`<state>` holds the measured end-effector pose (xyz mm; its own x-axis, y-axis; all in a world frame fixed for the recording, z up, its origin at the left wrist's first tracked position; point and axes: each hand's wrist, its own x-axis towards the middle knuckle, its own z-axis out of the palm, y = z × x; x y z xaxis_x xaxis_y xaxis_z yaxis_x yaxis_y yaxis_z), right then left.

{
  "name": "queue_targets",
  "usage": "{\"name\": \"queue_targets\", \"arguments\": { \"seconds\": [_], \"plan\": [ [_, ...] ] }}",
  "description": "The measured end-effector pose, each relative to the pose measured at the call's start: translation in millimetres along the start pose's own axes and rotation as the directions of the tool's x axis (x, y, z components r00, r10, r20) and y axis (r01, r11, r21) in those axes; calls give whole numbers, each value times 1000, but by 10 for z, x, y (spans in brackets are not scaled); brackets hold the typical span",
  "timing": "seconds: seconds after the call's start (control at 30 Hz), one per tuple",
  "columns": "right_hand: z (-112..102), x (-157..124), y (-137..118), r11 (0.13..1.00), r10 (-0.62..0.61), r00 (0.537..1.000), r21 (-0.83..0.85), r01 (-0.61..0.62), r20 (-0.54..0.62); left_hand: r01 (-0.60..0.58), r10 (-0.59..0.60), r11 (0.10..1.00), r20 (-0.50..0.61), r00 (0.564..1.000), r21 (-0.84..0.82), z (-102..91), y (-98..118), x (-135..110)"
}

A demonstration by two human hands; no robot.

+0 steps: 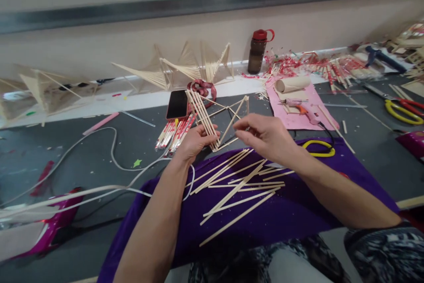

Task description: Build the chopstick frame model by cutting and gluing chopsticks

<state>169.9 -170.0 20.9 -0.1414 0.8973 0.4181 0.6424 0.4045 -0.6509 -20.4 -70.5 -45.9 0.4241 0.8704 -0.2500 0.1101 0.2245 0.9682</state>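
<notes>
My left hand [195, 141] is closed around the lower corner of a frame of thin wooden sticks [202, 113], with its thumb and fingers on a row of parallel sticks. The open side of the frame reaches right to an upright corner [245, 99]. Just right of it hovers my right hand [265, 135], fingers curled towards the thumb; anything between them is too small to make out. Below both hands, several loose wooden sticks [241, 186] lie crossed on a purple cloth [238, 230].
A pink glue gun [306, 111] and a cardboard tube [293, 83] rest on a pink sheet [270, 97]. Yellow-handled scissors [319, 148] lie by my right forearm. A phone [177, 104], white cables [114, 150], a bottle [257, 53] and finished-looking stick structures [182, 69] stand around.
</notes>
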Motion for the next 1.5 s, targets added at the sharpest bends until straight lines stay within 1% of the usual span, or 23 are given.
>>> {"name": "queue_targets", "arguments": {
  "seconds": [0.1, 0.17, 0.23, 0.4, 0.57, 0.67, 0.77, 0.83, 0.87, 0.9, 0.93, 0.97, 1.0, 1.03, 1.07, 1.1, 1.13, 1.17, 1.2, 1.23, 1.33, 1.4, 1.5],
  "plan": [
    [177, -81, 60, 998, 29, 993, -64, -21, 118, -16, 16, 1000, -7, 1000, 12, 1, 3, -13],
    [268, -112, 143, 994, 69, 986, -94, -55, 149, -20, 20, 1000, 0, 1000, 22, -2, -1, -15],
    [327, -133, 217, 992, 82, 983, -105, -66, 164, -21, 21, 999, 10, 1000, 38, -7, -13, -10],
    [382, -164, 288, 991, 62, 978, -129, -37, 197, -49, 48, 996, 5, 999, 73, -13, -49, 25],
    [378, -171, 225, 982, 12, 977, -184, 29, 214, -56, 55, 993, 15, 998, 105, -19, -48, 55],
    [308, -196, 127, 981, -23, 976, -186, 64, 216, -43, 42, 993, 6, 999, 114, -22, -40, 66],
    [152, -268, 84, 984, -22, 982, -171, 55, 190, -29, 29, 992, 7, 1000, 121, -29, -36, 68],
    [-22, -334, 185, 988, 21, 988, -156, 3, 152, -25, 24, 992, 12, 1000, 121, -41, -36, 68],
    [-134, -364, 293, 987, 62, 990, -156, -42, 126, -28, 26, 992, 15, 1000, 120, -48, -38, 69],
    [-261, -391, 439, 977, 133, 988, -178, -118, 80, -32, 31, 992, 14, 999, 119, -56, -39, 73],
    [-400, -414, 617, 955, 210, 978, -215, -203, 14, -35, 34, 992, 10, 999, 118, -63, -41, 78],
    [-546, -432, 816, 918, 286, 955, -264, -297, -81, -38, 38, 993, 2, 999, 115, -70, -44, 84],
    [-693, -448, 1023, 859, 339, 919, -332, -390, -203, -36, 38, 993, -8, 999, 112, -76, -46, 92],
    [-833, -464, 1225, 767, 373, 868, -417, -487, -328, -34, 36, 993, -16, 999, 111, -83, -49, 100],
    [-958, -480, 1409, 646, 402, 804, -486, -589, -439, -33, 35, 993, -22, 999, 110, -89, -53, 109],
    [-1063, -497, 1569, 532, 461, 739, -513, -674, -492, -34, 37, 993, -28, 999, 111, -96, -58, 117],
    [-1143, -515, 1699, 468, 548, 687, -507, -724, -477, -34, 38, 993, -33, 999, 112, -104, -65, 126],
    [-1198, -531, 1800, 437, 590, 659, -502, -747, -466, -34, 39, 993, -37, 999, 111, -112, -73, 133],
    [-1229, -544, 1875, 421, 634, 636, -493, -761, -440, -35, 40, 994, -40, 998, 107, -119, -81, 139],
    [-1240, -552, 1929, 420, 662, 624, -484, -768, -416, -39, 44, 994, -44, 998, 102, -125, -89, 143],
    [-1215, -539, 2020, 421, 695, 604, -460, -781, -389, -43, 48, 996, -53, 997, 83, -122, -96, 138],
    [-1198, -511, 2060, 423, 698, 595, -441, -791, -399, -34, 40, 996, -66, 997, 81, -106, -86, 125],
    [-1201, -490, 2109, 439, 675, 590, -401, -804, -443, -19, 27, 997, -92, 995, 78, -84, -66, 111]
  ]
}}
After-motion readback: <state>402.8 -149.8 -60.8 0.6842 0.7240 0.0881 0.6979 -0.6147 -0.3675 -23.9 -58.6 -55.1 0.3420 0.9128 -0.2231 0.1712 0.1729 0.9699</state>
